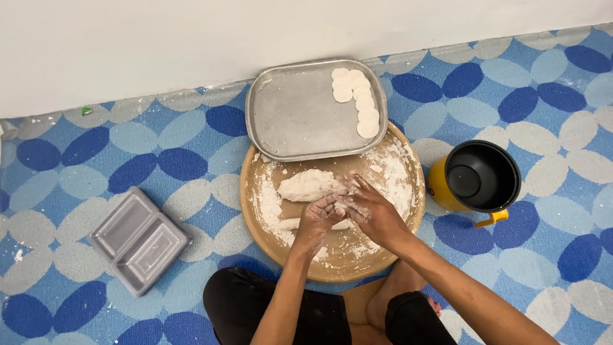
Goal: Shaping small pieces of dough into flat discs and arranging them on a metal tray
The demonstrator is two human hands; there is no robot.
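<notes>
Far left on the blue patterned floor mat (76,185) there's a clear plastic two-compartment container (138,239), sitting well apart from everything else.

Moving in, the round tan wooden board (332,262) is dusted all over with white flour, thickest at its left edge and upper right. On it sits a lumpy oval mass of white dough (308,184), soft-looking, a bit rough on top, lying left of center. Just below that is a thinner white roll of dough (290,223), stretched sideways across the board, with most of its length hidden under the hands so only the left end and a bit in the middle show.

The left hand (317,220) is curled down over that roll, fingers bent onto it, floury all over. The right hand (370,211) is right beside it, touching it, with fingers spread flatter and pointing toward the big lump. It's pressing on the same roll, though I can't tell if it really grips it.

Above the board, overlapping its top edge, is a rectangular grey metal tray (294,115) with a curved row of flat white dough discs (359,101) along its right side, overlapping each other.

Far right, just beside the board, stands a yellow pot with a black lid (476,179).
</notes>
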